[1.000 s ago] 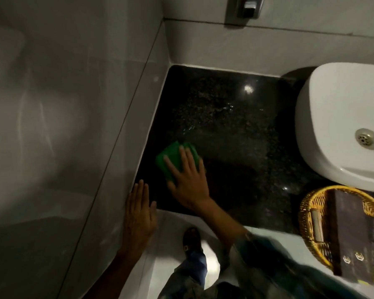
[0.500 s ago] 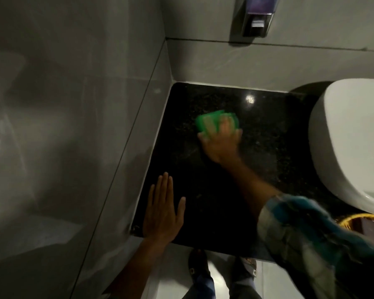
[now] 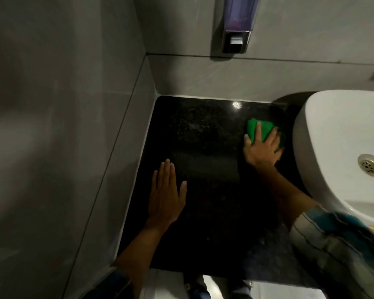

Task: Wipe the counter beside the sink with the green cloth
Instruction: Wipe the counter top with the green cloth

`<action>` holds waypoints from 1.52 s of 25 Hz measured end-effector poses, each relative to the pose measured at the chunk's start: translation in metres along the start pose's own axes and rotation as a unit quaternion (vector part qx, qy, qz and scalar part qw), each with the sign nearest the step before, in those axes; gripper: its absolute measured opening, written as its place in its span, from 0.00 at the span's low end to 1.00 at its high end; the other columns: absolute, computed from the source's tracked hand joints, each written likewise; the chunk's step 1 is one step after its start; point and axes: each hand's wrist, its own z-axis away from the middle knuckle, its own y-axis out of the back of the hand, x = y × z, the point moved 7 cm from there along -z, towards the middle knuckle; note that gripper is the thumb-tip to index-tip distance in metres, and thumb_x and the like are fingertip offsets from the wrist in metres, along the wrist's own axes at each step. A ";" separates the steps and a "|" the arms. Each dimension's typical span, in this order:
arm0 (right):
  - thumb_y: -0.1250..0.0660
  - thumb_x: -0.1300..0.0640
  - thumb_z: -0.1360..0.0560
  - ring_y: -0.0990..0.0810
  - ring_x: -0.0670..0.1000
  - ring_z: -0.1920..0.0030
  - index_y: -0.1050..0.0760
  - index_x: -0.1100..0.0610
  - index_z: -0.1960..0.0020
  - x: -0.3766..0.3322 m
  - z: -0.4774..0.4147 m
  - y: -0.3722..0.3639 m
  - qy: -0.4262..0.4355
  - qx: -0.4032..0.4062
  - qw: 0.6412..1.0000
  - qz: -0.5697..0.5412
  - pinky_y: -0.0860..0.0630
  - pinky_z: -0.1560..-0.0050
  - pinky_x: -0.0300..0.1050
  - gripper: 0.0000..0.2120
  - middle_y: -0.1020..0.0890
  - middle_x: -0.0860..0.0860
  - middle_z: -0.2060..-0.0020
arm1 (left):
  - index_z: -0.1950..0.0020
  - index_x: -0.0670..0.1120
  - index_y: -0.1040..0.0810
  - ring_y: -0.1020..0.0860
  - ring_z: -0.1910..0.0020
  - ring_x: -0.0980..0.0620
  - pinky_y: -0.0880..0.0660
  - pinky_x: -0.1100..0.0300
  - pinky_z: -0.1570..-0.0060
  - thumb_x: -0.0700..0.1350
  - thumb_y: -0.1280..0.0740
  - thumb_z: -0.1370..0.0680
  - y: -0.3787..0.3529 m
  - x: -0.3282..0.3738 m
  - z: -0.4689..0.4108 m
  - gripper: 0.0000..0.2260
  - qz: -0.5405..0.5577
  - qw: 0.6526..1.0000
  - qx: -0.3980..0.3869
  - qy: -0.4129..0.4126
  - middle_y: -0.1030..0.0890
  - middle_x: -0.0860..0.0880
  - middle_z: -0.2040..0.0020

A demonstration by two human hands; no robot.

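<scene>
Pressed flat, the right hand (image 3: 262,147) has no closed grip at all: its fingers (image 3: 257,134) are spread across the green cloth (image 3: 266,129), pinning it to the desk (image 3: 207,169) by palm pressure alone. The cloth sits at the far right of the dark stone, just beside the white sink (image 3: 333,152), not far from the back wall. Whether it touches the basin I cannot tell.

Wiping looks to be in full swing, with the stroke at the sink side of the slab. By my reckoning the next move calls for a firm, even drag along the foot of the basin or back toward the left wall, keeping the cloth flat so it does not bunch under the palm.

That arm reaches forward across the desk, forearm bare, a patterned sleeve (image 3: 333,244) bunched near the elbow. The left hand (image 3: 166,197) lies open, palm down, fingers together and pointing away, on the near left part of the desk, well apart from the cloth; it holds nothing and seems to serve as a brace.
</scene>
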 end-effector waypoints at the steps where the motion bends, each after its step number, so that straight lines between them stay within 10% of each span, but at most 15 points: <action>1: 0.46 0.40 0.21 0.53 0.62 0.21 0.46 0.45 0.22 -0.017 -0.013 -0.006 -0.013 -0.005 1.000 -0.005 0.53 0.27 0.72 0.30 0.51 0.62 0.21 | 0.23 0.40 0.48 0.50 0.22 0.48 0.46 0.47 0.24 0.57 0.50 0.20 -0.003 -0.001 -0.006 0.30 -0.010 1.000 0.001 0.009 0.46 0.43 0.21; 9: 0.47 0.38 0.23 0.50 0.57 0.21 0.45 0.40 0.23 -0.188 0.069 -0.078 0.399 -0.105 0.909 0.067 0.52 0.26 0.63 0.29 0.47 0.58 0.21 | 0.23 0.43 0.46 0.47 0.22 0.49 0.46 0.48 0.24 0.58 0.50 0.21 -0.007 -0.005 -0.010 0.30 -0.035 0.999 0.000 0.022 0.44 0.45 0.21; 15: 0.42 0.44 0.23 0.47 0.60 0.22 0.43 0.45 0.23 -0.011 0.002 0.001 -0.014 0.033 0.999 0.004 0.46 0.27 0.68 0.30 0.46 0.61 0.22 | 0.24 0.42 0.45 0.46 0.22 0.48 0.45 0.47 0.24 0.57 0.49 0.21 -0.002 0.001 -0.009 0.30 -0.013 1.000 0.009 0.010 0.43 0.44 0.21; 21: 0.43 0.41 0.24 0.46 0.61 0.22 0.43 0.42 0.23 -0.091 0.102 -0.044 0.202 -0.031 0.979 0.014 0.47 0.28 0.67 0.30 0.43 0.61 0.22 | 0.25 0.41 0.42 0.44 0.23 0.46 0.43 0.46 0.25 0.55 0.47 0.22 -0.001 0.001 -0.010 0.30 -0.022 0.999 0.014 0.018 0.40 0.43 0.23; 29: 0.46 0.36 0.22 0.59 0.59 0.21 0.53 0.48 0.21 -0.105 0.059 0.022 0.138 -0.103 0.983 -0.065 0.55 0.24 0.62 0.35 0.56 0.60 0.21 | 0.24 0.41 0.44 0.45 0.23 0.45 0.46 0.46 0.24 0.53 0.42 0.21 0.011 0.005 -0.009 0.30 0.031 0.999 -0.030 0.024 0.42 0.42 0.22; 35: 0.33 0.61 0.24 0.27 0.46 0.45 0.30 0.55 0.33 0.036 0.177 0.173 0.174 0.102 0.949 -0.242 0.32 0.40 0.30 0.21 0.26 0.52 0.44 | 0.28 0.44 0.33 0.37 0.27 0.43 0.37 0.51 0.29 0.47 0.36 0.24 0.032 0.103 0.015 0.24 0.124 0.990 -0.045 -0.055 0.32 0.42 0.27; 38: 0.33 0.58 0.25 0.24 0.53 0.48 0.26 0.55 0.41 0.156 0.203 0.228 0.022 0.142 0.986 -0.089 0.25 0.48 0.47 0.12 0.23 0.55 0.48 | 0.37 0.54 0.26 0.22 0.44 0.51 0.26 0.58 0.44 0.50 0.35 0.26 0.012 0.184 0.066 0.16 0.246 0.950 -0.157 -0.111 0.19 0.49 0.44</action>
